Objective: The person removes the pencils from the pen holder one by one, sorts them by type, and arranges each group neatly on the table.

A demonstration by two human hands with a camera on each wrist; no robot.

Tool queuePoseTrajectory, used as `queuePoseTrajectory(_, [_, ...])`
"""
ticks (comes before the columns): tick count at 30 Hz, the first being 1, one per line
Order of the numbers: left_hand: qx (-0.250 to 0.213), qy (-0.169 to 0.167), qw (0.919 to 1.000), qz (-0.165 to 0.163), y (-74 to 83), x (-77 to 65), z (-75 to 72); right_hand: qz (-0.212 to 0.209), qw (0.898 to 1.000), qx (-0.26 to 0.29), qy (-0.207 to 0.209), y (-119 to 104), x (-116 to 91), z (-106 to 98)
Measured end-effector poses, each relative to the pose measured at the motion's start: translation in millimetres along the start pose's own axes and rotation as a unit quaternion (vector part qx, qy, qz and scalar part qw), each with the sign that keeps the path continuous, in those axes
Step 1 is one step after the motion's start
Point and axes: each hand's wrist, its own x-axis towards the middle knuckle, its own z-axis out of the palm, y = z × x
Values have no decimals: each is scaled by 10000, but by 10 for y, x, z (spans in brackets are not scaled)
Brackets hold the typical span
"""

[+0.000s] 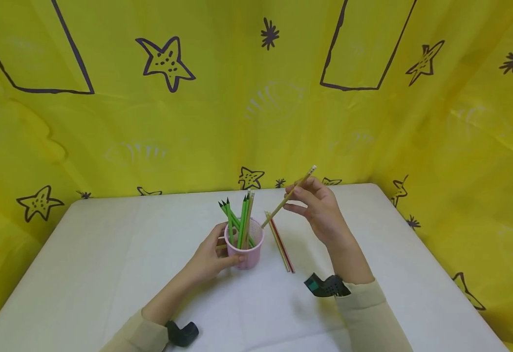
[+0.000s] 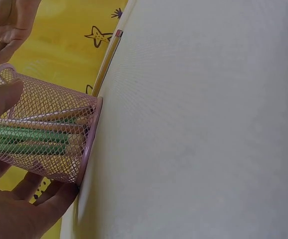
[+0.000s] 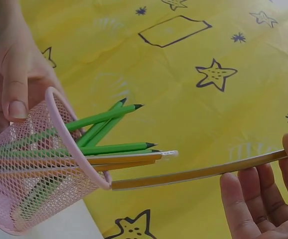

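My left hand (image 1: 208, 256) grips a pink mesh pencil cup (image 1: 251, 260) low around its side, thumb in front and fingers behind. Inside stand several green pencils (image 3: 106, 117) with dark points up, beside yellow pencils (image 3: 126, 160), one showing a white eraser. Between thumb and fingers, my right hand (image 1: 322, 212) pinches another yellow pencil (image 3: 199, 172) near its eraser end. That pencil slants down to the left, its lower end right at the cup's rim (image 3: 64, 127). The left wrist view shows the cup's base at the white tabletop.
Two or so loose pencils, one red (image 1: 283, 247) and one yellow (image 1: 278, 243), lie on the white table (image 1: 151, 274) just right of the cup. A yellow cloth (image 1: 221, 122) with drawn stars hangs behind the table and along its sides.
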Motion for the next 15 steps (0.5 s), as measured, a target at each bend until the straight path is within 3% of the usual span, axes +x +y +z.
queuePoseTrajectory(15, [-71, -66, 10000, -10, -11, -1, 4, -97, 9997, 217, 75, -18, 11, -137])
